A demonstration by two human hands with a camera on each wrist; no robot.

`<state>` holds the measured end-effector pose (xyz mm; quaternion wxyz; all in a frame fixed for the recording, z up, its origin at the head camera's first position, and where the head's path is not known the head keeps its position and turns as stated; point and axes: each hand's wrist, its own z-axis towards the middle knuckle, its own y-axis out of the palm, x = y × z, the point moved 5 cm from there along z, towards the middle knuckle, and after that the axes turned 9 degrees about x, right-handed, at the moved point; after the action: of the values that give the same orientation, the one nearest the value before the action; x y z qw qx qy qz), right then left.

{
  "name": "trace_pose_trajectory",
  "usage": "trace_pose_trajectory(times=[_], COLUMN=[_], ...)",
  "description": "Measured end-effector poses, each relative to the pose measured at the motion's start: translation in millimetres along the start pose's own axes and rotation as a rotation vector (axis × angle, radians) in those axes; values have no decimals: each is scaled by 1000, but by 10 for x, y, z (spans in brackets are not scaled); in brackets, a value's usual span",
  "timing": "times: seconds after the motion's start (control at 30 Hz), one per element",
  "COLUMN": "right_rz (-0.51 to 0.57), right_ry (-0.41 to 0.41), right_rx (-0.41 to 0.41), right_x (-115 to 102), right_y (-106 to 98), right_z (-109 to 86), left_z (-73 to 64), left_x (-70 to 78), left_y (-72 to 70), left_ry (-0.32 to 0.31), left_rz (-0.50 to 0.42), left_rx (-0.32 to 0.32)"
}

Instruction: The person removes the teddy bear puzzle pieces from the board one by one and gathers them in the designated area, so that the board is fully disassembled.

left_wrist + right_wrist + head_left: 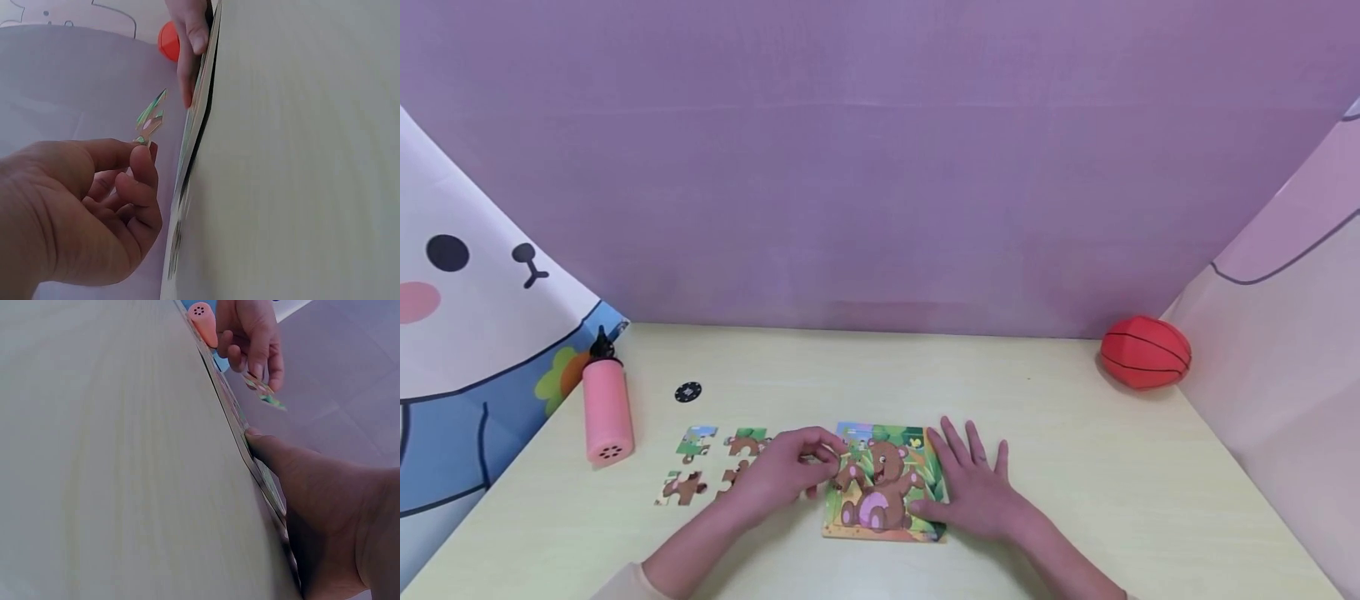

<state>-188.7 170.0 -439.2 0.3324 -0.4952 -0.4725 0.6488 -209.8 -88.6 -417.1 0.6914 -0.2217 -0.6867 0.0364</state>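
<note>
A bear-picture jigsaw puzzle (pixel 880 508) lies in its flat board on the table, in front of the person. Over its left side, my left hand (pixel 790 471) pinches a small jigsaw piece (pixel 150 119) between thumb and fingertips. The wrist views show this piece raised off the board and tilted. With fingers spread, my right hand (pixel 977 492) rests at the board's right edge, its thumb (pixel 265 445) lying on the board. Several loose jigsaw pieces (pixel 697 442) lie left of the board, some partly hidden behind the left hand and forearm.
A pink bottle (pixel 607 408) with a black top lies at the table's left side. Near it is a black round chip (pixel 688 392). A red ball (pixel 1146 352) with dark lines sits at the back right corner, by the purple backdrop (pixel 880 183).
</note>
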Motion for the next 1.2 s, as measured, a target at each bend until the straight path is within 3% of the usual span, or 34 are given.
trace_pose_trajectory(times=[0.57,0.9,1.2], right_rz=[5,3,-14], right_ry=[-10,0,7], right_rx=[-8,0,-3], right_x=[-16,-17,7], right_y=[-1,6,29], right_z=[11,4,19], left_z=[-174,-198,-198], left_x=[-255,-271,-289], left_y=[-467,-564,-594], left_ry=[-80,-78,-85], left_rz=[59,82,135], left_rx=[-35,-88,-75])
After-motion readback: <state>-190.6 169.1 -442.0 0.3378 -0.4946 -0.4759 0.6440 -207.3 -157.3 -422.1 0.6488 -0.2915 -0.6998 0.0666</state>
